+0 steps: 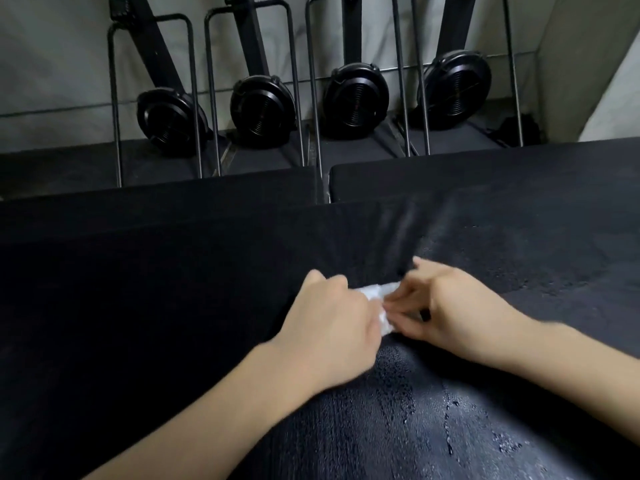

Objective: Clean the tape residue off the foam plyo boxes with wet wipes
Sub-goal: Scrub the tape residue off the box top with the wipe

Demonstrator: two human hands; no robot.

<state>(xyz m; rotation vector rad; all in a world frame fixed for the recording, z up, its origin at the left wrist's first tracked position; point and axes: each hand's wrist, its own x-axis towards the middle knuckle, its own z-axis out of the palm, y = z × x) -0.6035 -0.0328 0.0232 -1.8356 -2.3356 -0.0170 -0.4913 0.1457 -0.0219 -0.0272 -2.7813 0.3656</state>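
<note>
From my head camera, I'm bunching the wet wipe [375,308] between both hands, right on top of the black foam box [173,306]. My left hand [332,317] is curling round one end of it, and my right hand [440,310] is pinching the other. It's looking limp, light and soggy, so I'm judging a tight wad grips best. Just beyond the wipe, the box is glistening wet.

Likely a gym: rowing machines [263,105] stored upright along the wall [52,64], beyond black foam boxes [138,271].
</note>
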